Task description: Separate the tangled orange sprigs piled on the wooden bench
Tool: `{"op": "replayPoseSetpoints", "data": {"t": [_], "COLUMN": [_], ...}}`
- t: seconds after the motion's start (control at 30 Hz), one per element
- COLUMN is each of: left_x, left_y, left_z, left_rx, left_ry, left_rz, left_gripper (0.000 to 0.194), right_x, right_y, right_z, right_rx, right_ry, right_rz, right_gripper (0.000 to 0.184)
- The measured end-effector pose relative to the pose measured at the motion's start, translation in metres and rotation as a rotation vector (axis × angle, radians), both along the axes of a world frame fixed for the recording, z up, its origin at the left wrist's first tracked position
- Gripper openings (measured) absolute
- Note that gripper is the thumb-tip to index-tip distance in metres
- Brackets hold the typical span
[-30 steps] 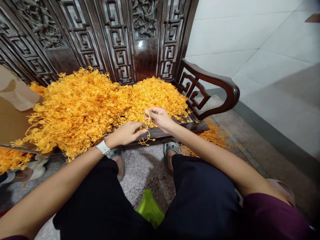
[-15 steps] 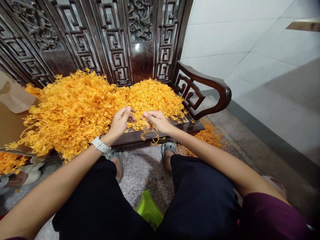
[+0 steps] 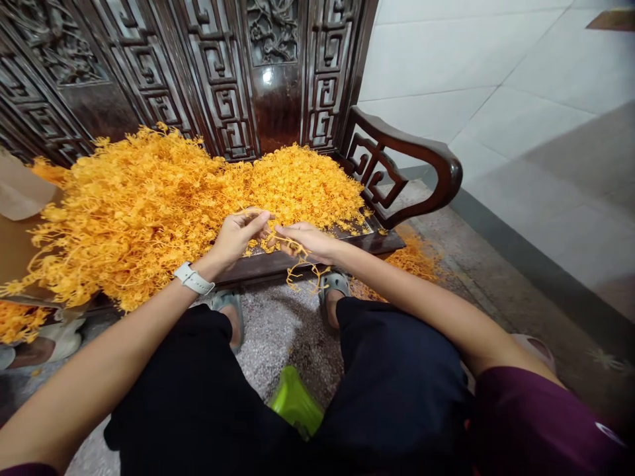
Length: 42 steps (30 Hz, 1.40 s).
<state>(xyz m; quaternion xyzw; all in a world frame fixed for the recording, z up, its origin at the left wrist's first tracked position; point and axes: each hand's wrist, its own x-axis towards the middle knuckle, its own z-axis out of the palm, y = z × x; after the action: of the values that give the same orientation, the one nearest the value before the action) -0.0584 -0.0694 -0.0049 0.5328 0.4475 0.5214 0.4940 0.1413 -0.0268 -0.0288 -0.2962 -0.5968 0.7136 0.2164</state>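
My right hand (image 3: 311,240) is closed on thin, branching orange plastic stems (image 3: 299,250), which dangle below it in front of the bench seat. Close beside it, my left hand (image 3: 241,237), with a pale watch on the wrist, pinches thumb to fingers at the upper end of the strand; its exact hold is partly hidden. Just behind both hands lies a heap of small orange plastic flower pieces (image 3: 302,182). A larger pile of orange plastic flower sprigs (image 3: 133,211), stems still on, spreads to the left.
The dark carved wooden bench (image 3: 278,122) has a curved armrest (image 3: 421,155) at right. Orange stems (image 3: 417,258) litter the floor beyond its right end. A bright green plastic object (image 3: 296,403) is between my legs. Another person's foot (image 3: 62,338) shows at far left, near a cardboard box (image 3: 22,244).
My hands have drawn closer together, and the left fingers have closed toward the strand. The dangling stems have shifted slightly. The view has tilted a little downward.
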Motion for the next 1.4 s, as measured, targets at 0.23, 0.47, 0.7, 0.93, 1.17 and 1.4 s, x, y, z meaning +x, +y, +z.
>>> {"op": "replayPoseSetpoints", "data": {"t": [0.23, 0.47, 0.7, 0.93, 1.17, 1.4], "left_x": [-0.010, -0.016, -0.019, -0.026, -0.028, -0.025], "left_y": [0.005, 0.009, 0.011, 0.011, 0.006, -0.013], "left_z": [0.004, 0.006, 0.007, 0.003, -0.004, 0.001], "left_rx": [-0.008, -0.053, -0.052, 0.003, 0.099, 0.234], "left_ry": [-0.045, -0.113, -0.138, -0.094, 0.090, 0.515], "left_rz": [0.145, 0.314, 0.365, 0.399, 0.348, 0.212], "left_gripper": [0.033, 0.032, 0.032, 0.023, 0.022, 0.033], "right_x": [0.001, 0.004, 0.006, 0.005, 0.010, 0.012], "right_y": [0.002, 0.009, 0.017, 0.023, 0.028, 0.029], "right_z": [-0.010, -0.019, -0.020, -0.022, -0.031, -0.040], "right_rx": [-0.070, -0.145, -0.213, -0.167, 0.018, 0.232], "right_ry": [-0.012, 0.095, 0.118, 0.064, 0.066, -0.054], "right_rz": [0.096, 0.028, -0.066, -0.096, -0.135, -0.137], "right_gripper": [0.040, 0.023, 0.017, 0.016, 0.017, 0.020]}}
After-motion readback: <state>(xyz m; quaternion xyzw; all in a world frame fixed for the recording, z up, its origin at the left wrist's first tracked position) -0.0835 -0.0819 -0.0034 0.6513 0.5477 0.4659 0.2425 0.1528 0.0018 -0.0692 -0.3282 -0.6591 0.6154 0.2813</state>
